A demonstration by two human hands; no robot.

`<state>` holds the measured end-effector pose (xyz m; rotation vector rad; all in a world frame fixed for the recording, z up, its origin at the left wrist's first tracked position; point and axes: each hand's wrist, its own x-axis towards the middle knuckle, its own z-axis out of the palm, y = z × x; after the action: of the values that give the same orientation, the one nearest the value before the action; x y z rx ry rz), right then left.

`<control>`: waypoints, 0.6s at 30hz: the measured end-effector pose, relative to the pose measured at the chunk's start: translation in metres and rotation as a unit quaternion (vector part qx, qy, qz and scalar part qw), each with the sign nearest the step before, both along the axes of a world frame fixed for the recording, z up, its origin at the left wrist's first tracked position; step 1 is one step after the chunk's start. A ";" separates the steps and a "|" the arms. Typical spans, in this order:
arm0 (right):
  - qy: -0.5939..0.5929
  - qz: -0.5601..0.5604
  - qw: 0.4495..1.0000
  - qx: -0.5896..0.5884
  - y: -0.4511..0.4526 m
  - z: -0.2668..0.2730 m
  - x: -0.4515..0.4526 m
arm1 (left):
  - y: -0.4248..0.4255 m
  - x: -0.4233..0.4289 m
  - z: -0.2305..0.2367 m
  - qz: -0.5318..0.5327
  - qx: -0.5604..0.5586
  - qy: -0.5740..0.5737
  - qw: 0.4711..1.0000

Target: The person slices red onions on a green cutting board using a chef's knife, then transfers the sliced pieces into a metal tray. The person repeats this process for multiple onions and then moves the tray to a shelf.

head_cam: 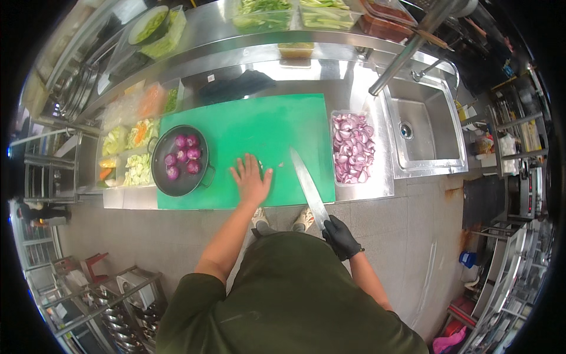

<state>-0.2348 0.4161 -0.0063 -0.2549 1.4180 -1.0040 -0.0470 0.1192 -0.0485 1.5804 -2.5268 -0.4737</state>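
On the green cutting board (247,124), my bare left hand (253,179) lies palm down with its fingers spread and holds nothing. Small onion scraps (280,164) lie close to its fingertips. My right hand (341,236), in a black glove, grips the handle of a large kitchen knife (308,186) at the board's front edge. The blade points away from me, over the board. A dark round pan (180,186) with wire side handles rests on the board's left part and holds several whole peeled red onions (181,155). Right of the board, a clear tray holds sliced red onions (353,148).
Containers of cut vegetables (137,168) stand left of the board. A black cloth (239,84) lies behind it. Farther right is a steel sink (424,128). A shelf (212,42) with filled tubs runs along the back, and a metal post (393,71) rises near the sink.
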 end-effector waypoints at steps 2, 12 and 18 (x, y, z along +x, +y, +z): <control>-0.028 0.008 1.000 0.004 -0.014 -0.007 0.004 | 0.011 0.006 -0.002 -0.050 0.003 0.008 0.999; 0.026 0.143 0.989 -0.011 -0.068 -0.007 0.028 | 0.038 -0.005 0.010 -0.069 0.008 -0.021 0.997; 0.059 -0.002 0.998 0.002 -0.026 0.028 0.017 | 0.048 -0.069 0.058 -0.178 0.048 0.003 0.983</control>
<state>-0.2180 0.3903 0.0212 -0.3131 1.5272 -1.0032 -0.1158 0.1669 0.0095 1.1460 -2.8309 -0.6436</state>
